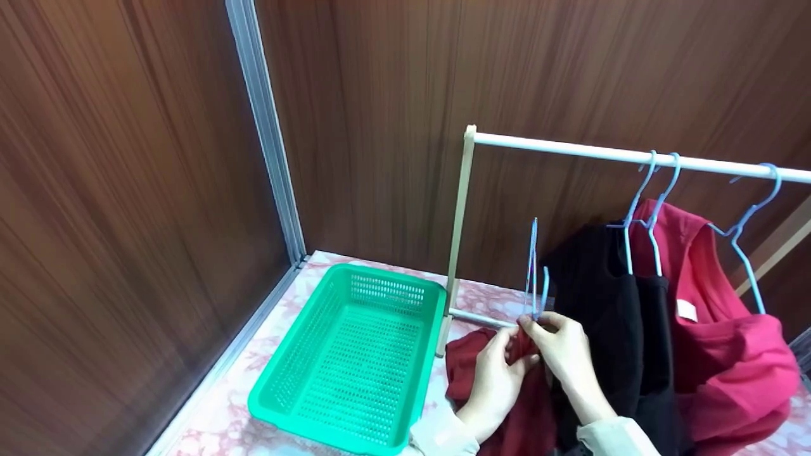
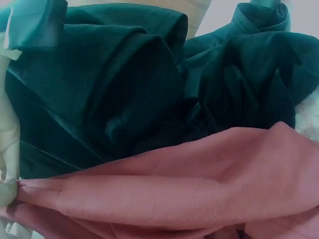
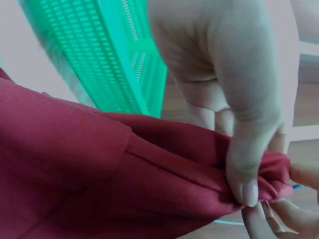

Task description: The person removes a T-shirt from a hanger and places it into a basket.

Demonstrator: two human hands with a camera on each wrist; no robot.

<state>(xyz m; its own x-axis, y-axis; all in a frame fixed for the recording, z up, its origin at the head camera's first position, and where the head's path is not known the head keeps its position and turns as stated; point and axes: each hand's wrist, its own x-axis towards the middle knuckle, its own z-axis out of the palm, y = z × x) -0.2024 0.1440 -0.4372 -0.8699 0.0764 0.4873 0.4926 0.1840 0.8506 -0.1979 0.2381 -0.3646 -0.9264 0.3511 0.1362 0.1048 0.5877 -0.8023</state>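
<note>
Both hands are close together over a dark red garment (image 1: pixel 462 367) that hangs down in folds. With thumb and fingers my left hand (image 1: pixel 497 380) pinches its gathered cloth. Slightly higher, my right hand (image 1: pixel 564 348) pinches the top of that same cloth beside a thin blue hanger (image 1: pixel 533 266). Seen nearly edge-on, the hanger rises above the fingers; its lower part is hidden by hands and cloth. Bunched red fabric (image 3: pixel 174 184) between the fingertips shows in the right wrist view. Pinkish cloth (image 2: pixel 164 199) in front of dark cloth (image 2: pixel 99 84) fills the left wrist view.
A green plastic basket (image 1: pixel 355 354) stands left of the hands. Behind them is a rack with a white rail (image 1: pixel 570 149) and wooden post (image 1: pixel 461 215). Black garments (image 1: pixel 608 323) and a red garment (image 1: pixel 735 354) hang at right. Brown panels (image 1: pixel 380 126) enclose the marbled surface.
</note>
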